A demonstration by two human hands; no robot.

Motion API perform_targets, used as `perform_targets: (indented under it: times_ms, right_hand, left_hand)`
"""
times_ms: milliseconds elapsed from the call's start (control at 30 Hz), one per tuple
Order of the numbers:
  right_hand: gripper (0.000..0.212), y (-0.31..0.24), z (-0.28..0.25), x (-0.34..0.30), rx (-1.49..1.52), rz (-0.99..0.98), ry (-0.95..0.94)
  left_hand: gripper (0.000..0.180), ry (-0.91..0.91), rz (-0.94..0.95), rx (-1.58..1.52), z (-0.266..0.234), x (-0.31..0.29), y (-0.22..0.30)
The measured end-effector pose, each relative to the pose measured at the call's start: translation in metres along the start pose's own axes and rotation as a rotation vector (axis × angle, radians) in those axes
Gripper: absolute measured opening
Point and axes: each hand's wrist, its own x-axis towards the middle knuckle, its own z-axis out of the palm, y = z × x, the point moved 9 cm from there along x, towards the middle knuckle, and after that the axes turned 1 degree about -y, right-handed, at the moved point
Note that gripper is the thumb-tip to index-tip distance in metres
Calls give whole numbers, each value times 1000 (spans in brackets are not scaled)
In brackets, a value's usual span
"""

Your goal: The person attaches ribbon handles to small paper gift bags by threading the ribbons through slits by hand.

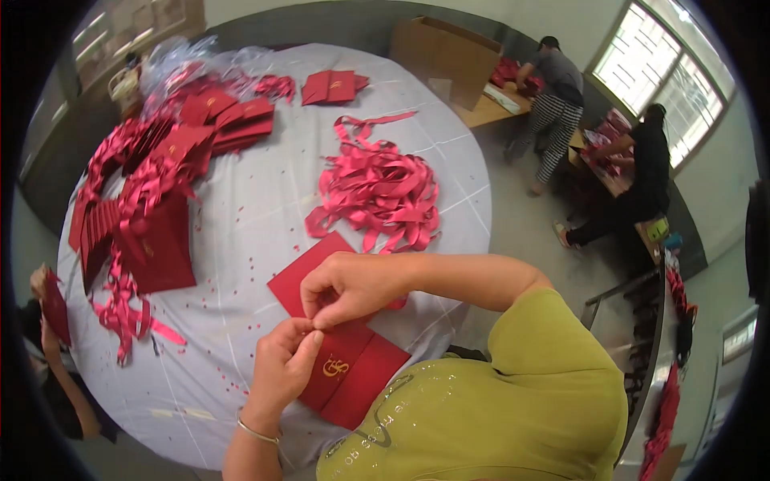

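My left hand (pixel 282 365) and my right hand (pixel 353 282) meet fingertip to fingertip over the near part of the table. Both are closed in a pinch, and whatever lies between the fingers is too small to make out. Beneath them is a flat red paper bag (pixel 365 377) with a gold emblem and a crease across it, close to my body. A second red flat piece (pixel 309 268) lies just beyond my right hand, which partly covers it. Past that rests a heap of loose pinkish-red satin ribbons (pixel 377 192).
The round table wears a pale cloth (pixel 233 321) dotted with small red bits. Red bags with ribbons (pixel 156 240) crowd its left side, near clear plastic (pixel 180 64). A cardboard box (pixel 445 56) stands behind. Two people work at right; another person's hands hold a red piece (pixel 54 309) at left.
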Motion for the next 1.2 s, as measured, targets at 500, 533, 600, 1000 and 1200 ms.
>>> perform_targets:
  times_ms: [500,533,600,1000,1200]
  right_hand:
    - [12,39,58,46,278,334,-934]
    - [12,37,61,47,278,329,-944]
    - [11,42,66,49,247,410,-939]
    - [20,40,2,54,209,346,-11]
    - [24,43,-22,67,250,223,190]
  left_hand:
    - [19,339,384,378,2,-20,38]
    - [20,347,372,377,0,-23,37]
    - [21,369,341,382,-3,-27,33]
    - [22,309,288,340,-8,-11,31]
    - [21,277,248,324,-5,-9,28]
